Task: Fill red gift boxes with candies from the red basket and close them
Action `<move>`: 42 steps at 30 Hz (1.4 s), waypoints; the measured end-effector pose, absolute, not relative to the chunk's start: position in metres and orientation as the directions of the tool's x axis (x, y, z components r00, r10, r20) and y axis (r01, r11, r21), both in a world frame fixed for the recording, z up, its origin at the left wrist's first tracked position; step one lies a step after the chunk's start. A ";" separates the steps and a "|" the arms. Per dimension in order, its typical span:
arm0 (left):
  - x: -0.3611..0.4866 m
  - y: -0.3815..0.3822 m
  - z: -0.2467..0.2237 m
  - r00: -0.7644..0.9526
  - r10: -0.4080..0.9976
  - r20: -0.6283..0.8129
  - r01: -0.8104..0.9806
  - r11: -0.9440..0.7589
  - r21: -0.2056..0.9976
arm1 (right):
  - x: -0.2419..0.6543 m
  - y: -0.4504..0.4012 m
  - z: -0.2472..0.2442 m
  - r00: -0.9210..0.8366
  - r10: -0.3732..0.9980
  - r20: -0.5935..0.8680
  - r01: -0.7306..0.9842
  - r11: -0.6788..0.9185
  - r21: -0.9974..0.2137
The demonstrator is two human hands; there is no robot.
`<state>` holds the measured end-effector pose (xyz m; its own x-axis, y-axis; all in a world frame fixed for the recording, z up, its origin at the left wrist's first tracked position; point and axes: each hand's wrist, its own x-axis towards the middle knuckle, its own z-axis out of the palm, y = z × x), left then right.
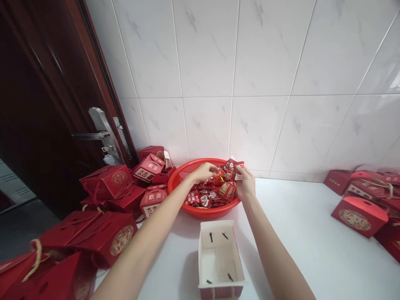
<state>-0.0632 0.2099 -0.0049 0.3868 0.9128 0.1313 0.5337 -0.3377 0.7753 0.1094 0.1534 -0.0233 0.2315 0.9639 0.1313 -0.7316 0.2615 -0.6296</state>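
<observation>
A red plastic basket (pixel 200 212) filled with red wrapped candies (pixel 206 199) stands against the wall. Over its middle, my left hand (pixel 204 173) has its fingers bent together on a shiny red wrapped candy (pixel 219 178). My right hand (pixel 246 183), at the basket's right rim, is closed around several candy packets (pixel 231 170) pinched between thumb and fingers. In front of the basket, between my forearms, sits an open gift box (pixel 220 258) with a white inside. Dark cord ends show on its inner walls, and rope hangs at its near side.
Many red gift boxes (pixel 106 237) with gold prints are piled on the left, some with rope handles. More red boxes (pixel 359 216) stand at the right. Behind the white table (pixel 287 233) rises a tiled wall (pixel 259 62). A dark door (pixel 62 83) with a metal handle is at the left.
</observation>
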 end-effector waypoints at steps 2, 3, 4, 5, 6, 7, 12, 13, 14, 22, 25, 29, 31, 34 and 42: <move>-0.071 0.198 0.003 0.336 0.919 0.206 0.422 -0.342 0.840 | 0.111 0.155 -0.023 0.225 0.967 0.123 -0.743 0.252 -0.621; -0.074 0.191 0.005 0.307 0.922 0.234 0.368 -0.342 0.865 | 0.112 0.155 -0.023 0.215 0.970 0.117 -0.749 0.241 -0.617; -0.078 0.182 0.006 0.277 0.926 0.256 0.317 -0.340 0.886 | 0.113 0.154 -0.023 0.202 0.973 0.111 -0.755 0.227 -0.615; -0.080 0.172 0.006 0.245 0.930 0.272 0.268 -0.335 0.903 | 0.114 0.153 -0.022 0.187 0.977 0.105 -0.761 0.212 -0.613; -0.082 0.163 0.006 0.214 0.934 0.285 0.225 -0.331 0.916 | 0.115 0.152 -0.021 0.170 0.980 0.099 -0.767 0.195 -0.612; -0.083 0.153 0.005 0.186 0.937 0.294 0.190 -0.328 0.925 | 0.116 0.149 -0.019 0.153 0.984 0.094 -0.771 0.178 -0.611; -0.079 0.110 0.014 0.068 0.955 0.290 -0.042 -0.287 0.957 | 0.120 0.128 -0.008 0.065 0.994 0.086 -0.757 0.105 -0.645; -0.078 0.103 0.017 0.053 0.958 0.283 -0.079 -0.279 0.957 | 0.121 0.123 -0.005 0.045 0.995 0.089 -0.747 0.093 -0.659; -0.076 0.095 0.021 0.044 0.959 0.281 -0.105 -0.276 0.956 | 0.122 0.117 -0.001 0.025 0.995 0.093 -0.734 0.082 -0.675; -0.060 0.054 0.044 0.087 0.928 0.363 -0.136 -0.350 0.927 | 0.133 0.065 0.033 -0.128 0.972 0.198 -0.537 0.100 -0.837; -0.058 0.052 0.045 0.066 0.919 0.388 -0.120 -0.379 0.918 | 0.134 0.052 0.042 -0.166 0.953 0.253 -0.464 0.151 -0.873; -0.059 0.050 0.044 0.054 0.898 0.436 -0.018 -0.435 0.900 | 0.137 0.044 0.049 -0.198 0.941 0.275 -0.456 0.160 -0.875; -0.058 0.047 0.043 0.074 0.889 0.452 0.022 -0.455 0.890 | 0.138 0.043 0.050 -0.247 0.931 0.270 -0.439 0.140 -0.887; -0.058 0.044 0.043 0.103 0.878 0.468 0.034 -0.473 0.880 | 0.140 0.043 0.050 -0.288 0.922 0.257 -0.422 0.119 -0.899; -0.056 0.043 0.043 0.139 0.887 0.440 0.055 -0.451 0.891 | 0.134 0.046 0.048 -0.241 0.938 0.250 -0.464 0.115 -0.878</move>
